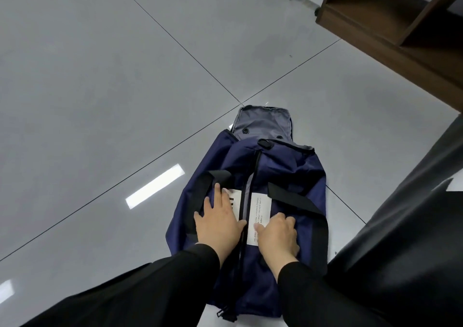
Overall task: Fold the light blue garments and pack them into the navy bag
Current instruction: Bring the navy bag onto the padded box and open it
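A navy fabric duffel bag (280, 176) with black webbing straps is lying on the glossy grey tiled floor (100, 76). The left hand (218, 216) is pressing flat, fingers spread, beside the zip; the right hand (276, 234) is resting opposite, fingers bent, possibly pinching the fabric. A brown wooden shelf unit (400, 26) is standing nearby.

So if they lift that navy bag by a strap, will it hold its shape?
Probably not. The navy bag looks like soft, creased fabric, so it should sag. Its end flap lies open and would likely flop. On glossy floor tiles it may slide easily.
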